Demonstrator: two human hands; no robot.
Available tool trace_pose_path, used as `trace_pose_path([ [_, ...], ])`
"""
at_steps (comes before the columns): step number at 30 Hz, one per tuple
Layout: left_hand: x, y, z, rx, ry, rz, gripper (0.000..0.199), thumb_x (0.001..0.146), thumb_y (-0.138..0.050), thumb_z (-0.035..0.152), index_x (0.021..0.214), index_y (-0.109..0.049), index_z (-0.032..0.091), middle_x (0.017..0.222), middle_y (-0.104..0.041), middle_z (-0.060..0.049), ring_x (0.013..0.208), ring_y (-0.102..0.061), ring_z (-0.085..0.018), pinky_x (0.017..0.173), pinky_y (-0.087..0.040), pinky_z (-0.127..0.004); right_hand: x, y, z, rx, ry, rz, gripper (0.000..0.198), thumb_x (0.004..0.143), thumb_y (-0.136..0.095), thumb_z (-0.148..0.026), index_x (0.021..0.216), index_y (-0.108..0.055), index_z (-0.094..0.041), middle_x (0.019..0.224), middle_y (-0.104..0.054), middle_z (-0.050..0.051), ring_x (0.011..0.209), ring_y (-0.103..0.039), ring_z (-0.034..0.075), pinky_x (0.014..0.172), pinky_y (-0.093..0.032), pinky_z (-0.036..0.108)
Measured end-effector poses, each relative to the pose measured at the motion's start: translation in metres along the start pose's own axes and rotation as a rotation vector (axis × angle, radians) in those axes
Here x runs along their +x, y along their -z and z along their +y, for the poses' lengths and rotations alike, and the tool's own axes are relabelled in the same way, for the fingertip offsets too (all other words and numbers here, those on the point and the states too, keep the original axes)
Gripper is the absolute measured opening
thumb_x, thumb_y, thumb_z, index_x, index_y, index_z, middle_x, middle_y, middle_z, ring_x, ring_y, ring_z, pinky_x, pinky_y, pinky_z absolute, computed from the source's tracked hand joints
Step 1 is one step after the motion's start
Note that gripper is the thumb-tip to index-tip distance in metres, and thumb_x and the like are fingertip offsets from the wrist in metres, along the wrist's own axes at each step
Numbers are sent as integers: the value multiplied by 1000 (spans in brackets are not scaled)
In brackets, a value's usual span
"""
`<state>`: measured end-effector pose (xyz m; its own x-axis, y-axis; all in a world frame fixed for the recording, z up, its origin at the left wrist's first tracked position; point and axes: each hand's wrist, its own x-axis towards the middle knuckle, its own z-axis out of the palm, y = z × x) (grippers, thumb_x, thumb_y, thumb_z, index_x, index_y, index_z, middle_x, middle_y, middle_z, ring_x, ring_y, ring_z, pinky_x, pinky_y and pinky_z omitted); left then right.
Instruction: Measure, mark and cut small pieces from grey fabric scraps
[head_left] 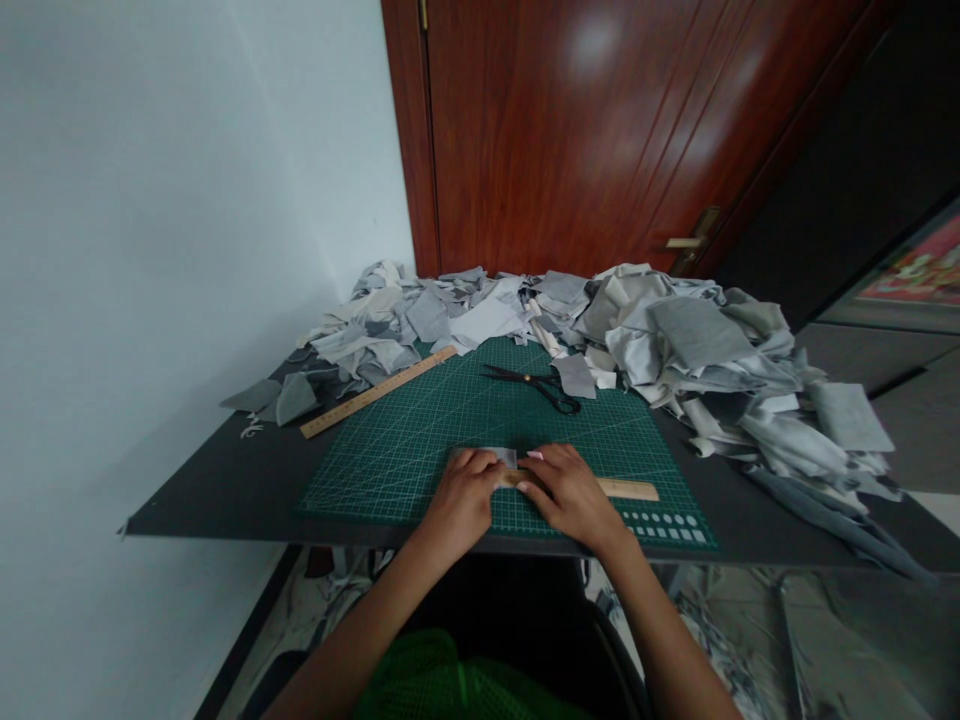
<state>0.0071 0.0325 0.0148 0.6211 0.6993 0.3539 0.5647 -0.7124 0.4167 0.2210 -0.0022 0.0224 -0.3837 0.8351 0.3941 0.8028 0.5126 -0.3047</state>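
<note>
At six o'clock on the green gridded cutting mat (390,465), the left hand (465,492) and right hand (568,492) rest over a straight wooden ruler (630,489) and small pale-grey cloth piece (501,456), each grip's closure impossible to tell, and uneven pressure could skew the cloth.

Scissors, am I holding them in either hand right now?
No, the scissors lie on the green mat, beyond your left hand and right hand, which are both at a ruler.

Counted: two bare hands (466,492) (571,490); two flat, pale wooden rulers (379,391) (630,489); one pair of black scissors (527,378); one rectangular green gridded mat (397,455); one red-brown wooden door (555,150). Grey-white cloth scraps (697,333): many, overlapping, uncountable.
</note>
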Motion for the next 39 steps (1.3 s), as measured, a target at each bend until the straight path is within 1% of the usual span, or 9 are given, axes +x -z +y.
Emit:
trace_pose_path([
  [5, 0, 1, 1, 9, -1, -3, 45, 88, -50, -5, 112, -71, 27, 110, -65, -4, 107, -55, -23, 96, -47, -42, 4, -3, -5, -29, 20, -47, 20, 104, -51, -28, 112, -67, -19, 107, -69, 13, 100, -60, 30, 89, -46, 45],
  [20, -2, 2, 0, -6, -15, 2, 39, 92, -48, -2, 113, -69, 23, 112, -66, -5, 110, -58, -23, 99, -49, -42, 3, -4, -6, 8, 11, -37, 18, 102, -55, -25, 111, -68, -19, 108, -69, 13, 102, -61, 30, 91, -48, 46],
  [23, -8, 3, 4, 39, -14, 41, 38, 95, -48, 3, 124, -63, 21, 127, -63, -9, 125, -55, -25, 106, -47, -45, 3, -4, -5, 6, 15, -38, 17, 102, -56, -26, 112, -68, -20, 108, -70, 13, 102, -61, 30, 91, -48, 46],
  [26, -17, -1, 15, 168, -76, 47, 37, 100, -54, 20, 137, -56, 18, 146, -55, -14, 144, -40, -33, 116, -38, -54, 3, -6, -3, -4, 20, -45, 16, 101, -56, -24, 111, -68, -19, 105, -69, 12, 100, -61, 29, 89, -48, 45],
  [27, -21, -5, 20, 198, -135, 15, 43, 100, -58, 29, 140, -53, 16, 151, -52, -16, 147, -38, -33, 118, -36, -53, 2, -6, -3, -13, 21, -49, 16, 101, -56, -21, 110, -68, -18, 104, -69, 12, 99, -60, 29, 88, -48, 44],
  [29, -27, -15, 28, 240, -181, -24, 70, 96, -61, 52, 148, -45, 8, 158, -42, -21, 150, -35, -35, 120, -34, -51, 2, -7, -1, -31, 20, -53, 17, 99, -55, -16, 109, -68, -18, 102, -69, 12, 97, -60, 29, 87, -47, 43],
  [32, -33, -33, 33, 332, -118, -7, 110, 82, -57, 81, 152, -36, -1, 158, -36, -31, 151, -28, -43, 122, -27, -58, 1, -9, 0, -30, 18, -53, 19, 98, -55, -14, 110, -68, -18, 103, -69, 12, 98, -60, 29, 88, -47, 43],
  [35, -35, -44, 32, 397, -87, -13, 120, 78, -51, 89, 154, -32, -2, 158, -36, -32, 152, -26, -43, 123, -24, -59, 1, -10, 0, -16, 22, -38, 17, 99, -56, -18, 110, -69, -18, 105, -70, 12, 99, -60, 29, 89, -47, 44],
  [39, -35, -45, 31, 446, -55, -22, 125, 75, -49, 92, 153, -34, -4, 158, -35, -32, 153, -24, -42, 125, -20, -56, 1, -9, -2, -9, 21, -21, 16, 100, -58, -20, 110, -69, -18, 106, -70, 12, 99, -61, 29, 90, -48, 44],
])
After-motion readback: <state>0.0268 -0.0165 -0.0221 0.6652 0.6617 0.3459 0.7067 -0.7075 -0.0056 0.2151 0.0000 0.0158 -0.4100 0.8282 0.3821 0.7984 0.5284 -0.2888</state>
